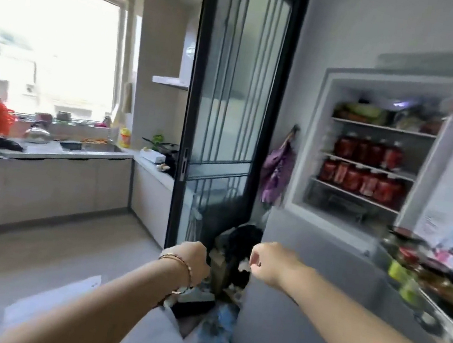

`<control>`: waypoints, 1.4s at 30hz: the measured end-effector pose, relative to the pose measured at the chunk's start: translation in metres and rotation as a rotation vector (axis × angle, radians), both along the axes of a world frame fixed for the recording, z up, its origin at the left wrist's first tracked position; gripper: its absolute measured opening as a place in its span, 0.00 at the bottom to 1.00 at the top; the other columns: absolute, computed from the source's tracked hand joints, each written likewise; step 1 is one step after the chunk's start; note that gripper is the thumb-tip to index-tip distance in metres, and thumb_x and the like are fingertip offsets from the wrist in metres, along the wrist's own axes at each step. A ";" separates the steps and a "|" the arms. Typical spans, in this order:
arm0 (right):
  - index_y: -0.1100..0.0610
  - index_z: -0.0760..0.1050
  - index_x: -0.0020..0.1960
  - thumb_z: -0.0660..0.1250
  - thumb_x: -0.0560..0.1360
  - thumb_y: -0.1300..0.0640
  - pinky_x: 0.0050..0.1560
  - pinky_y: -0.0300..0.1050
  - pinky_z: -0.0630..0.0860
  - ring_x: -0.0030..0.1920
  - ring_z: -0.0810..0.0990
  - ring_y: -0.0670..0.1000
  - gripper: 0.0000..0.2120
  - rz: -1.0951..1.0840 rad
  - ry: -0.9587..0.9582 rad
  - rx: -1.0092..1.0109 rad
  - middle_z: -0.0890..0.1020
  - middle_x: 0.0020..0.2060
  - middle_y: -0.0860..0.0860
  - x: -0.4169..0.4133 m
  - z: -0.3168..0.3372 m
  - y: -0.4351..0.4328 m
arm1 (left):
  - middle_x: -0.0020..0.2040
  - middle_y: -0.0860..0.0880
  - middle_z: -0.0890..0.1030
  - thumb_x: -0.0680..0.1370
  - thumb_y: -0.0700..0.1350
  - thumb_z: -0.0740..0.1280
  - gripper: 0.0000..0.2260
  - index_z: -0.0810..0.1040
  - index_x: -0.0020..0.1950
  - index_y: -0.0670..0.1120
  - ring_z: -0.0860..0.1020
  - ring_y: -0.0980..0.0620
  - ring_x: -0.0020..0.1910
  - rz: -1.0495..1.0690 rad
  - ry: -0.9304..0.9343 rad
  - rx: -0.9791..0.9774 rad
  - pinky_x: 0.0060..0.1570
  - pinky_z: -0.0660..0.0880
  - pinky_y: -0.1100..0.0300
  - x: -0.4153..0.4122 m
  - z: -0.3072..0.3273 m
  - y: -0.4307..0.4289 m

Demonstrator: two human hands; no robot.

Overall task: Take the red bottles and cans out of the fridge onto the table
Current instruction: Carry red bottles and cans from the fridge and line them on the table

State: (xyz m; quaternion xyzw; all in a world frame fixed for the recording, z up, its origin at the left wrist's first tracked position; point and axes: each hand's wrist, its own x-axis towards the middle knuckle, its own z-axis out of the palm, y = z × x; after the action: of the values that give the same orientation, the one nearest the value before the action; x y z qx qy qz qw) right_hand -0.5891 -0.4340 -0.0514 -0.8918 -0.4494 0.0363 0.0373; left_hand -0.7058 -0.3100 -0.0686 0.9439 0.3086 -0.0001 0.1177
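Both arms reach forward, the left hand (191, 260), braceleted, curled with nothing visible in it, and the right hand (267, 262) loosely clenched and empty, well apart from the open fridge (312, 143) at right. Inside, red bottles (369, 150) stand in a row on 1 middle shelf, more red containers (362, 180) line the shelf below, and greens fill the top shelf. The blurred door rack (434, 305) holds jars.

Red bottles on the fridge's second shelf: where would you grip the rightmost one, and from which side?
Judging from the blurred view, grip the rightmost red bottle around its body just below the neck, coming straight in from the open front. It stands upright at the row's end, with neighbours only to its left, so the right hand has room there.
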 end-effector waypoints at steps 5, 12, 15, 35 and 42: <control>0.55 0.76 0.55 0.58 0.76 0.59 0.48 0.47 0.74 0.53 0.78 0.57 0.11 -0.180 -0.101 -0.010 0.79 0.55 0.53 0.116 0.031 -0.021 | 0.52 0.45 0.81 0.77 0.46 0.59 0.11 0.78 0.51 0.43 0.79 0.44 0.52 -0.132 -0.127 0.025 0.48 0.75 0.56 0.129 0.022 0.010; 0.54 0.78 0.49 0.60 0.75 0.56 0.48 0.46 0.76 0.49 0.80 0.55 0.09 -0.432 -0.179 0.157 0.82 0.49 0.51 0.266 0.053 -0.004 | 0.47 0.46 0.80 0.75 0.45 0.60 0.07 0.77 0.45 0.45 0.79 0.45 0.50 -0.326 -0.248 0.034 0.45 0.74 0.58 0.319 0.047 0.058; 0.54 0.78 0.49 0.60 0.77 0.55 0.50 0.47 0.77 0.48 0.80 0.53 0.09 -0.525 -0.198 0.230 0.82 0.47 0.50 0.326 0.066 0.009 | 0.48 0.47 0.80 0.75 0.44 0.60 0.07 0.77 0.46 0.46 0.79 0.46 0.50 -0.396 -0.306 0.005 0.48 0.75 0.57 0.400 0.060 0.077; 0.56 0.74 0.61 0.62 0.76 0.55 0.58 0.51 0.72 0.62 0.70 0.56 0.14 -0.746 -0.521 0.498 0.71 0.60 0.54 0.757 0.138 0.036 | 0.60 0.51 0.76 0.77 0.42 0.58 0.15 0.71 0.63 0.51 0.77 0.51 0.51 -0.577 -0.726 -0.013 0.53 0.75 0.56 0.834 0.143 0.093; 0.57 0.43 0.77 0.64 0.76 0.49 0.67 0.54 0.66 0.71 0.62 0.61 0.40 -0.995 -0.325 0.641 0.60 0.71 0.62 0.879 0.156 0.032 | 0.68 0.46 0.65 0.76 0.43 0.63 0.21 0.66 0.68 0.47 0.72 0.44 0.62 -0.538 -0.737 0.021 0.61 0.72 0.52 0.958 0.167 0.100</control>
State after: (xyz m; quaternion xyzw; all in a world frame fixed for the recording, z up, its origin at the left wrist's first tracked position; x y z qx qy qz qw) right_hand 0.2904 -0.4021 0.1042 -0.9332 0.0324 -0.2589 0.2471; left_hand 0.2521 -0.2096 0.0984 0.9288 -0.0102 0.3082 0.2057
